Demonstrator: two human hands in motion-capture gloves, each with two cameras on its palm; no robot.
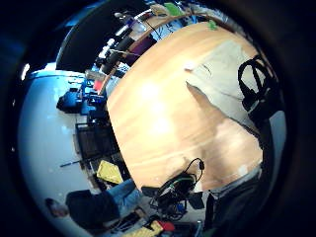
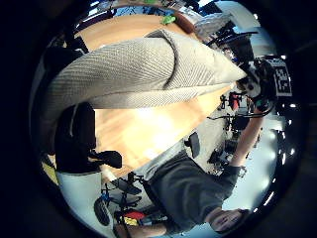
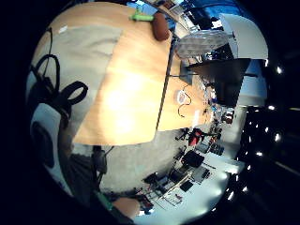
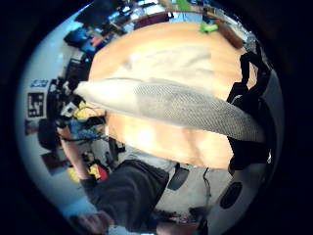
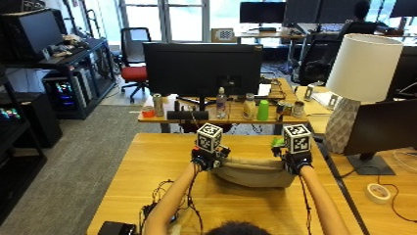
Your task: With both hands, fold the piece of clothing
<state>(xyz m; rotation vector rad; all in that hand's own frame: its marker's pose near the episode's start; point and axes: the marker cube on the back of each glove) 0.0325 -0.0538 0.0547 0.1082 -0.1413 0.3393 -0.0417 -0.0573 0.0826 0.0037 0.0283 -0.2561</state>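
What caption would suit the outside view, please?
Left hand and right hand hold a beige garment up over the wooden table.

The piece of clothing [image 5: 253, 172] is beige with a bumpy woven look. Part of it lies flat on the wooden table. The near edge is lifted up off the table and stretched sideways into a long band [image 4: 181, 105], sagging a little in the middle.

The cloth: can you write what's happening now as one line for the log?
step: folding | cloth: beige, lifted off table | left hand: holds one end | right hand: holds other end
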